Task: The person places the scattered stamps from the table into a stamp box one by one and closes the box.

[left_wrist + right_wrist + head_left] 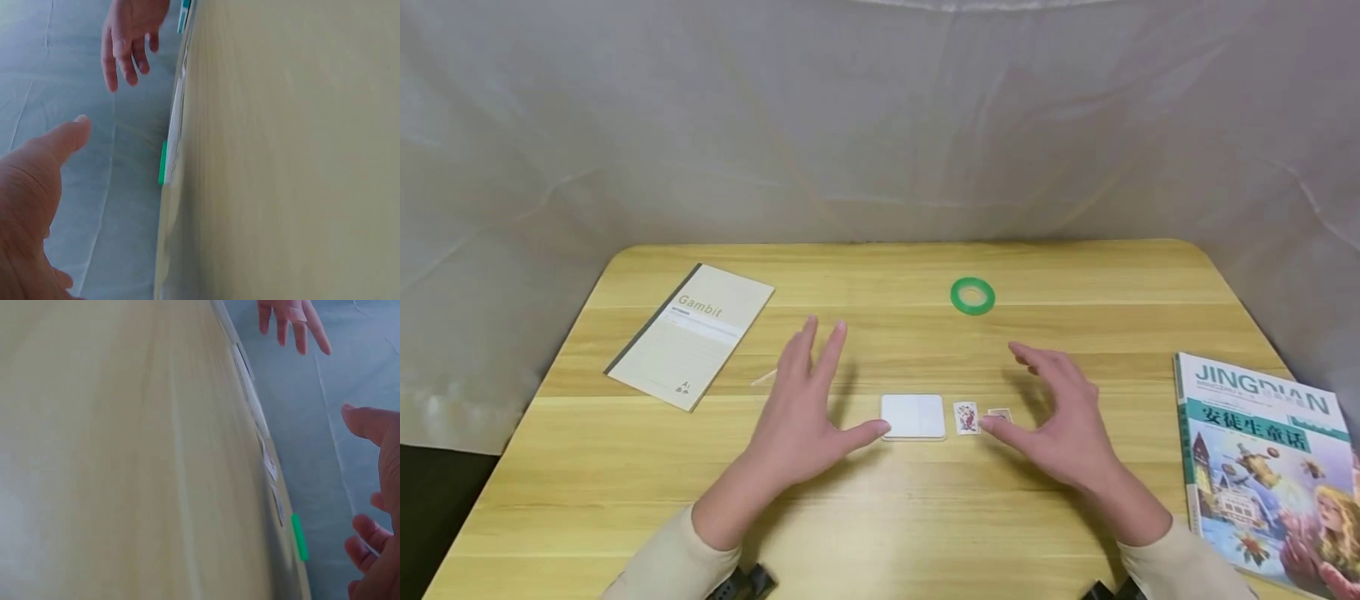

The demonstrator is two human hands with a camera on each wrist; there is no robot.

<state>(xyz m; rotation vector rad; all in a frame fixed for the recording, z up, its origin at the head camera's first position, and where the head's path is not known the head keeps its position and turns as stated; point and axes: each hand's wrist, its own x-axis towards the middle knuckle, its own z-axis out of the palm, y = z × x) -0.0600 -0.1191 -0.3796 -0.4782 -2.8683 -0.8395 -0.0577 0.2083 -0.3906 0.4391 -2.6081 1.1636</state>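
Observation:
Both hands hover over the wooden table with fingers spread and nothing in them. My left hand [801,412] is at the left of a white rectangular block [913,416] with rounded corners, its thumb tip overlapping the block's edge in the head view. Two small picture cards lie right of the block: a card with a colourful figure [966,418], and a second card [1000,413] partly hidden behind my right thumb. My right hand [1067,421] has its fingers bent loosely inward, palm facing the other hand. In the left wrist view, the left thumb [65,140] points toward the right hand.
Behind the cards lies a green tape roll [972,296]. A Gambit notebook [700,337] sits at the left, with a thin pale stick [763,377] beside it. A picture book [1262,467] lies at the right edge. Grey cloth [880,125] hangs behind the table.

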